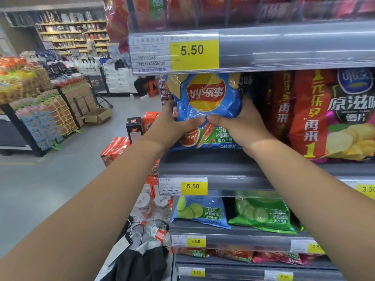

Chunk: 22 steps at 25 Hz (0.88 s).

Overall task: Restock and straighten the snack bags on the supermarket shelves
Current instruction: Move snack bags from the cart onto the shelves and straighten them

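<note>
- While the blue chip bag [211, 98] is held upright at the left end of the middle shelf [213, 163], with its base down at the shelf board, the step in hand is judged to be the seating and straightening of that one bag.
- The bag is gripped from both sides: the left hand [172, 126] and the right hand [241, 120] are curled round its lower half, with the thumbs laid across the front and almost touching. The fingers behind the bag are hidden.
- A push back into the row is called for next, with the face kept square to the aisle and the base set flat before release.
- "Lay's 乐事" is read on the bag's logo, and "-50%" on its green band.
- "5.50" is printed on the yellow price tag [194, 50] above the bag and again on the lower price tag [193, 186].
- "再来" and "1" are read on the red bag [310, 114] to the right, and "原滋味" on the purple bag [353, 110] beyond it.
</note>
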{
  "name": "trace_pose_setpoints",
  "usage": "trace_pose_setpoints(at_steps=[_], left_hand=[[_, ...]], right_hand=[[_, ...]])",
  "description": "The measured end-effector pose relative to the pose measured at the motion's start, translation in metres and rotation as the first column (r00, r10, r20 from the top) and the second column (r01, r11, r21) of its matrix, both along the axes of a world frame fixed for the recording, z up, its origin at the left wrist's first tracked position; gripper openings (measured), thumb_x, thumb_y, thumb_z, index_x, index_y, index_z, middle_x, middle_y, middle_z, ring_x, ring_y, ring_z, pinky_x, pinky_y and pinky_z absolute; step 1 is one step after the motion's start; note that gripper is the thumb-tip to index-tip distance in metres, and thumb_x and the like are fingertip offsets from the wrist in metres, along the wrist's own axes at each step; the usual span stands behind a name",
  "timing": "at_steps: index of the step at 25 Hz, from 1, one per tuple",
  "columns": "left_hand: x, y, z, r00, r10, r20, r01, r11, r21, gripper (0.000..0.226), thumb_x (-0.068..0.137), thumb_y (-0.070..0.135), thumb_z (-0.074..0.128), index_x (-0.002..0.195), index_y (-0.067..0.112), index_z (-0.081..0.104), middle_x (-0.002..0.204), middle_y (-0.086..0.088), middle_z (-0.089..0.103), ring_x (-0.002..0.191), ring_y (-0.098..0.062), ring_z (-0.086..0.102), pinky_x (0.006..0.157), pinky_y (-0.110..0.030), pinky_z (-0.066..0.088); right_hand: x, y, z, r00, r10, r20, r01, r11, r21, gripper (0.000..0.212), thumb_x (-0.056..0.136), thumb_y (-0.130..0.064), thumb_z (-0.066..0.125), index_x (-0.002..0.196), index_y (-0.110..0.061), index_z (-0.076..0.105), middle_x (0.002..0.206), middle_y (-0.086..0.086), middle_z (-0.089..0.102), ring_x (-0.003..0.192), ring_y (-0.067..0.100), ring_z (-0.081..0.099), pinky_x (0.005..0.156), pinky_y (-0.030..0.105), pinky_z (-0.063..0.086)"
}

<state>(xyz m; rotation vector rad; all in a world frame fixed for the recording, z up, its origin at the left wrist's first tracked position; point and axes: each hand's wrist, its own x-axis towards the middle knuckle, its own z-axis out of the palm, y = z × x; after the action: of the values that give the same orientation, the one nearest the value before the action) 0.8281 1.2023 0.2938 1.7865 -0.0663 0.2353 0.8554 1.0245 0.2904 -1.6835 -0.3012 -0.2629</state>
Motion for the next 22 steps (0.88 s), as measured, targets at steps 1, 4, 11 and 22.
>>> trace_pose_setpoints(at_steps=[1,4,11,22], left_hand=[[-0.001,0.001,-0.003,1.0,0.015,0.002,-0.015,1.0,0.02,0.062,0.074,0.032,0.084,0.123,0.028,0.046,0.106,0.007,0.069,0.1,-0.011,0.068,0.093,-0.033,0.053],[-0.001,0.002,-0.007,0.997,0.045,0.063,-0.045,0.999,-0.006,0.048,0.077,0.027,0.082,0.116,0.026,0.054,0.109,0.004,0.072,0.099,-0.01,0.07,0.093,-0.035,0.056],[0.004,0.0,-0.013,0.995,0.043,0.089,-0.038,0.998,-0.058,0.043,0.083,0.026,0.077,0.114,0.03,0.048,0.109,0.006,0.071,0.098,-0.011,0.07,0.094,-0.039,0.055],[-0.038,-0.003,-0.004,0.928,0.223,0.3,-0.353,0.786,0.508,0.097,0.068,0.065,0.068,0.147,0.018,0.034,0.136,-0.005,0.044,0.13,-0.024,0.043,0.11,-0.035,0.033]], right_hand=[[0.001,0.0,-0.001,1.0,0.002,0.007,-0.002,1.0,-0.001,0.074,0.059,-0.028,0.09,0.122,-0.022,0.051,0.116,-0.007,0.066,0.107,0.013,0.064,0.096,0.041,0.052],[0.003,0.001,-0.002,1.0,0.027,-0.008,-0.027,0.998,-0.05,0.071,0.062,-0.031,0.089,0.121,-0.024,0.052,0.114,-0.009,0.067,0.105,0.012,0.065,0.094,0.04,0.053],[0.003,-0.012,-0.006,0.997,0.06,-0.058,-0.067,0.988,-0.137,0.048,0.075,-0.038,0.08,0.117,-0.025,0.062,0.109,-0.01,0.071,0.099,0.009,0.068,0.094,0.038,0.054],[-0.043,-0.025,0.015,0.968,-0.221,0.121,0.227,0.555,-0.801,0.101,0.072,-0.066,0.068,0.15,-0.022,0.021,0.146,0.01,0.038,0.129,0.03,0.044,0.098,0.036,0.04]])
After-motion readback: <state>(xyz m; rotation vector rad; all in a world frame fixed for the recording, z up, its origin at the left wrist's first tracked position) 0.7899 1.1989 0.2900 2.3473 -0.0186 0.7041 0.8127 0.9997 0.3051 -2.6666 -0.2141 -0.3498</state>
